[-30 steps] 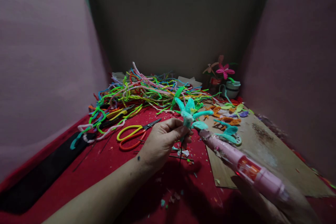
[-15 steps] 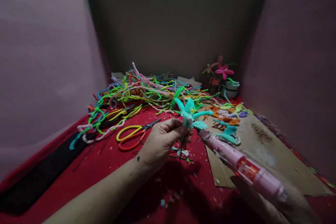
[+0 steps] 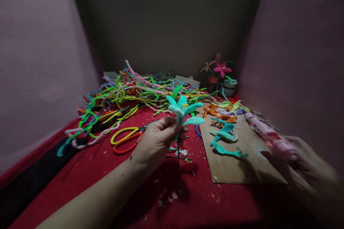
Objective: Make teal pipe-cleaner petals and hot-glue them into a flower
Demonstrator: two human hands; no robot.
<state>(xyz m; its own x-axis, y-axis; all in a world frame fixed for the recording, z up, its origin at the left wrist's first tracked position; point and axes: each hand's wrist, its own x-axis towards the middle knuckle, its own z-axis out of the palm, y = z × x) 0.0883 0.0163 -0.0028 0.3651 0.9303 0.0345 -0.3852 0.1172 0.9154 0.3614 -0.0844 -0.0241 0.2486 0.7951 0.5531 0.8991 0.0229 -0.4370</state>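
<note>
A turquoise fuzzy flower (image 3: 180, 110) with a pale yellow centre and a thin dark stem stands upright in my left hand (image 3: 158, 139), pinched between thumb and fingers just below the petals. My right hand (image 3: 302, 166), blurred by motion, is wrapped round a pink glue gun (image 3: 271, 137) at the right, its tip pointing up and left, apart from the flower. Between the hands, several turquoise petals (image 3: 224, 136) lie on a brown board (image 3: 236, 171), partly over a pale disc with holes.
Scissors with yellow and red handles (image 3: 127, 139) lie left of my left hand, near yellow-handled pliers (image 3: 111, 116). Behind is a heap of coloured pipe cleaners (image 3: 145, 89). A small pot (image 3: 229, 87) with pink flowers stands at the back right. Scraps litter the red cloth (image 3: 193, 200).
My right hand has drawn the glue gun away from the flower to the right, uncovering more turquoise petals on the board. The whole view has shifted, and the flower appears a little further left.
</note>
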